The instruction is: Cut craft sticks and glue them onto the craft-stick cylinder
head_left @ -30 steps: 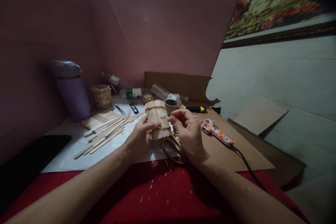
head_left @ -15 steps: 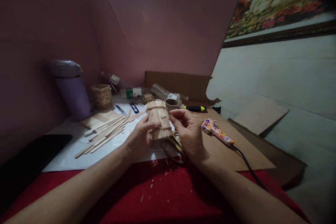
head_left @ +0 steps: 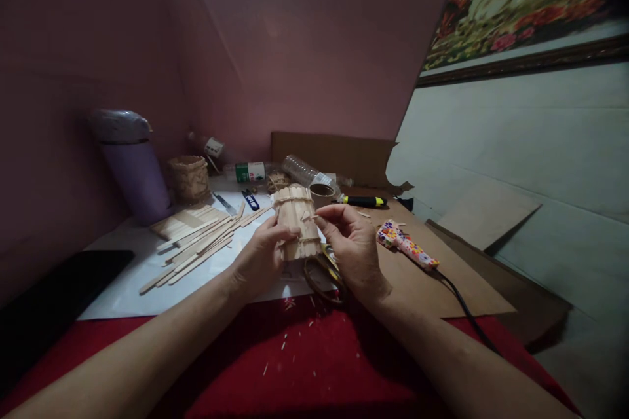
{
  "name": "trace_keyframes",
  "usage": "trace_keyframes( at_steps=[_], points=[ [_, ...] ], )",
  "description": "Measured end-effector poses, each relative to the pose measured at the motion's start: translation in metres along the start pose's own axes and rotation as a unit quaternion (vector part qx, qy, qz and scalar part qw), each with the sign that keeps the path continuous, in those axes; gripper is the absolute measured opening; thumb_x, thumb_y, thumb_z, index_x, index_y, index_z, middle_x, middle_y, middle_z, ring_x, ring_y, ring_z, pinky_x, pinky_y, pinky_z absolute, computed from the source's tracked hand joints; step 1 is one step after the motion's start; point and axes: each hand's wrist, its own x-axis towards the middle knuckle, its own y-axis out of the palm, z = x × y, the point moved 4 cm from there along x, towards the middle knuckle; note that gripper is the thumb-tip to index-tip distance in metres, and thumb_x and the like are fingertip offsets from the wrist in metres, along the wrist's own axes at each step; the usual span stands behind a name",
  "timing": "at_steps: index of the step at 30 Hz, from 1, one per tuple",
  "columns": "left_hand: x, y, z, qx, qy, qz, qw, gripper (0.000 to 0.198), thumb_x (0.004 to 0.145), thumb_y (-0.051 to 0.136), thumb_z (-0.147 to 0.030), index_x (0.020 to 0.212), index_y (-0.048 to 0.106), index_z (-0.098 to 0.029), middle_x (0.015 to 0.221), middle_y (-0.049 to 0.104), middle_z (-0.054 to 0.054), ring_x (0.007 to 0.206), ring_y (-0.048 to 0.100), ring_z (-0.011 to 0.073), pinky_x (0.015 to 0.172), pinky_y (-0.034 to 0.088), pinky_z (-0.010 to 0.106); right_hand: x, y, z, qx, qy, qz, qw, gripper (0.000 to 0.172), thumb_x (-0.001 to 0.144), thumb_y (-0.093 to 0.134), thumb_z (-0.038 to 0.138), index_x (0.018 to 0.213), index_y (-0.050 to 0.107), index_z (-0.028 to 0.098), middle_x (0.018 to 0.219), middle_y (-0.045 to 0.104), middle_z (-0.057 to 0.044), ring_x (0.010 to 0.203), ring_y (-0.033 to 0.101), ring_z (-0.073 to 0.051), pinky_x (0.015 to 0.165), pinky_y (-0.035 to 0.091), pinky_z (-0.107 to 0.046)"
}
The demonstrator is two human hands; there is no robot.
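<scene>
A small cup-shaped holder [head_left: 295,222] made of upright wooden craft sticks, with twine round its top and lower part, is tilted above the table. My left hand [head_left: 268,250] grips its left side, thumb across the front. At its right side my right hand [head_left: 350,242] pinches a tiny wooden piece [head_left: 315,217] against the front, where small slivers sit. Scissors [head_left: 322,275] with yellow-and-dark handles lie below, partly hidden by the right hand. Loose craft sticks [head_left: 204,245] are spread on white paper to the left.
A flowered glue gun [head_left: 407,245] with a black cord lies on cardboard at right. Behind are a yellow-black utility knife [head_left: 364,201], a tape roll [head_left: 322,191], plastic bottles [head_left: 305,171] and a twine-wrapped pot [head_left: 189,179]. A purple tumbler [head_left: 135,170] stands left; a black object [head_left: 63,281] lies nearer.
The right fingertips have shifted very slightly left, bringing the tiny wooden piece against the holder's front. The left hand and holder stay almost in place.
</scene>
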Motion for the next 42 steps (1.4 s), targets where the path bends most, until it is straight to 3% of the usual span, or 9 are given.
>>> trace_keyframes(
  at_steps=[16,26,42],
  points=[
    [0.0031,-0.0014,0.0038,-0.018,-0.011,0.031,0.999,0.047,0.066,0.068,-0.013,0.112,0.062,-0.011,0.097,0.072,0.011,0.085,0.067,0.0230,0.074,0.051,0.032,-0.0002,0.0010,-0.0001,0.001,0.011,0.009,1.000,0.011,0.079,0.069,0.028,0.084,0.066,0.020,0.077,0.065,0.000,0.068,0.057,-0.014,0.061,0.045,-0.027],
    [0.0044,-0.0018,0.0041,-0.034,-0.019,0.038,0.999,0.052,0.064,0.067,-0.012,0.116,0.061,-0.012,0.098,0.073,0.010,0.086,0.067,0.0233,0.078,0.051,0.032,-0.0011,0.0011,0.0029,-0.013,-0.002,0.008,1.000,0.003,0.078,0.067,0.022,0.080,0.066,0.020,0.075,0.067,0.001,0.067,0.059,-0.013,0.060,0.046,-0.025],
    [0.0027,-0.0007,0.0044,-0.029,-0.024,0.037,0.999,0.044,0.067,0.066,-0.012,0.111,0.062,-0.010,0.096,0.072,0.011,0.087,0.067,0.0233,0.080,0.050,0.034,-0.0011,0.0026,0.0016,-0.026,-0.004,0.020,0.999,0.003,0.079,0.066,0.020,0.082,0.067,0.020,0.076,0.068,0.001,0.065,0.057,-0.012,0.059,0.044,-0.025]
  ],
)
